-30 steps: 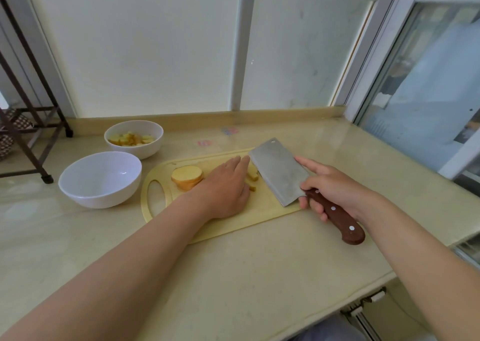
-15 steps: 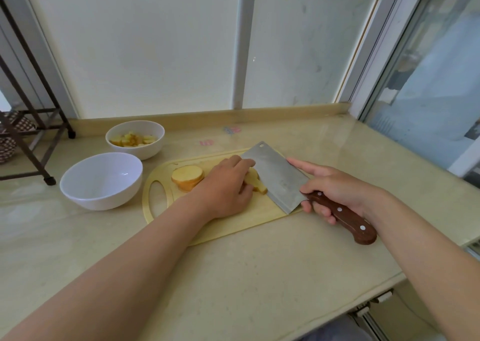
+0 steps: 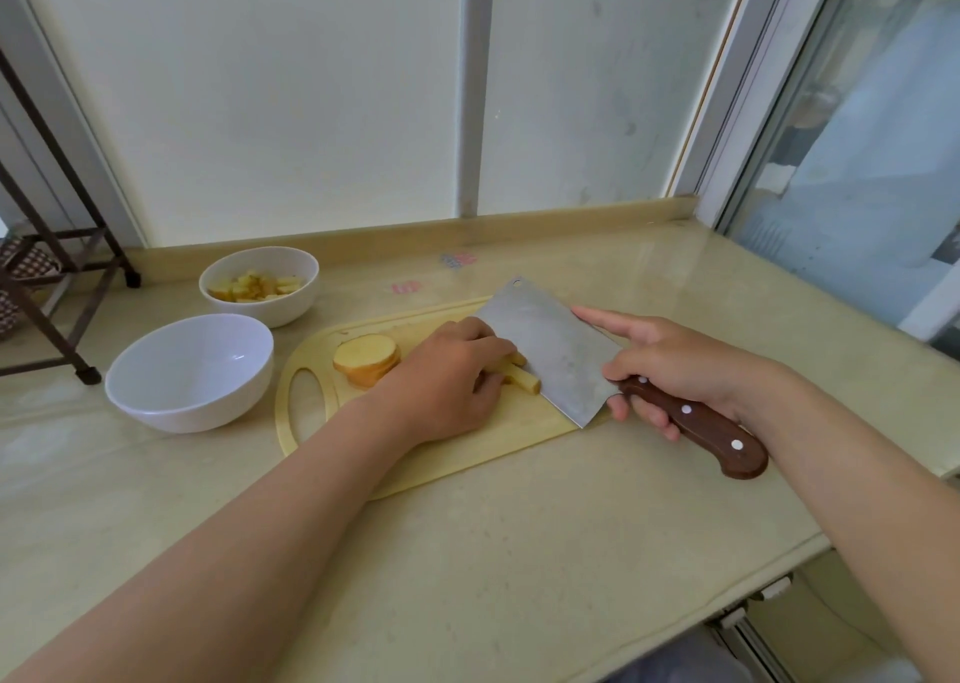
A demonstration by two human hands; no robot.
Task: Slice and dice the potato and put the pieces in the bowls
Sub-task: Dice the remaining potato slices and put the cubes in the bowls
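Right hand [image 3: 670,365] gripped the brown wooden handle of the cleaver [image 3: 550,344], with the fingers wrapped beneath it and the forefinger stretched along the far face of the blade. The blade stood tilted on the pale cutting board [image 3: 467,453], its edge down against the potato sticks [image 3: 522,375] just to the left of that hand. The left hand [image 3: 447,381] lay knuckles-up on the board, its fingers curled down over those sticks and pinning them, the fingertips close against the flat of the steel. Only the cut ends of the sticks showed between fingers and blade. How many lay under the hand was hard to tell, perhaps two or three.

Just beside the left hand, on its left, a short leaning stack of round potato slices [image 3: 366,352] sat on the board. Further left, past the board's oval handle hole, an empty bowl [image 3: 197,412], white and the larger of the two, stood on the counter [image 3: 467,552]. Beyond it, further from the hands, the far bowl [image 3: 291,303] held the diced pieces [image 3: 254,287]. A dark metal rack [image 3: 62,266] stood well to the left of both hands, at the counter's edge.
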